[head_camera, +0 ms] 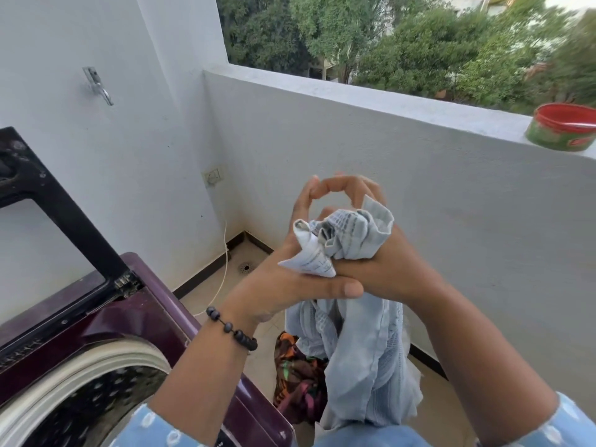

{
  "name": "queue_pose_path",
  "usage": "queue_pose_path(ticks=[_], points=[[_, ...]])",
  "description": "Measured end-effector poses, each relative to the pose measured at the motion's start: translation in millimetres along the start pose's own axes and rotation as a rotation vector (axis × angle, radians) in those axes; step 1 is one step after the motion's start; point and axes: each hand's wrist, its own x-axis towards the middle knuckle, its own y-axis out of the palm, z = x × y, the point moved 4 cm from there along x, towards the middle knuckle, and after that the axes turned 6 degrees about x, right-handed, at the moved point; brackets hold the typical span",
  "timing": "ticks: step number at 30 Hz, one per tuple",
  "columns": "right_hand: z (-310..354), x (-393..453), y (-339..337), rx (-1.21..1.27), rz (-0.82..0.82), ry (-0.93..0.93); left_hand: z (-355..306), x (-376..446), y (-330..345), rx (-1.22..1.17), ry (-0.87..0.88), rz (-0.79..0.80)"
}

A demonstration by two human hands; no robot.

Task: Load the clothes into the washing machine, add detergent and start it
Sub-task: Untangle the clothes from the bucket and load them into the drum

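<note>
A pale blue garment (361, 356) hangs from both hands at the centre, its top bunched up. My right hand (387, 266) grips the bunched cloth. My left hand (290, 279), with a black bead bracelet on the wrist, holds the cloth's white edge, thumb across it and fingers raised. A purple top-loading washing machine (135, 311) stands at the lower left. Its black-framed lid (54, 201) is up, and the metal drum (93, 404) is exposed. More clothes in dark multicoloured print (296, 382) lie low behind the hanging garment.
This is a balcony with white walls. A red and green tub (562, 127) sits on the parapet ledge at the right. A wall socket (213, 177) with a white cord sits in the corner, above a floor drain (246, 267). Trees lie beyond.
</note>
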Motion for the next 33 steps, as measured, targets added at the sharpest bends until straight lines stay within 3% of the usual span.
queue_pose_path(ticks=[3,5,10,16,22,26,28,30,31,33], points=[[1,6,-6,-0.06,0.054,-0.046,-1,3,14,0.071,0.055,0.016],[-2,10,-11,-0.077,0.113,0.002,0,7,18,0.096,0.068,-0.075],[-31,11,-22,0.169,0.032,0.194,20,21,6,-0.107,-0.104,-0.529],[-94,-29,13,0.225,0.208,0.35,5,47,-2,-0.562,-0.063,-0.758],[-116,-19,4,0.535,-0.03,0.356,-1,76,14,-0.656,-0.037,-0.848],[-123,9,-37,0.384,-0.019,0.345,-25,76,-14,-0.498,0.07,-0.854],[-127,25,-60,0.263,0.0,0.353,-36,62,-34,-0.321,0.079,-0.952],[-127,41,-80,0.142,0.069,0.361,-59,42,-47,0.108,0.133,-1.13],[-124,49,-87,0.089,0.12,0.364,-73,37,-47,0.406,0.199,-1.122],[-111,65,-93,-0.046,0.23,0.329,-90,46,-30,0.978,0.244,-0.892]])
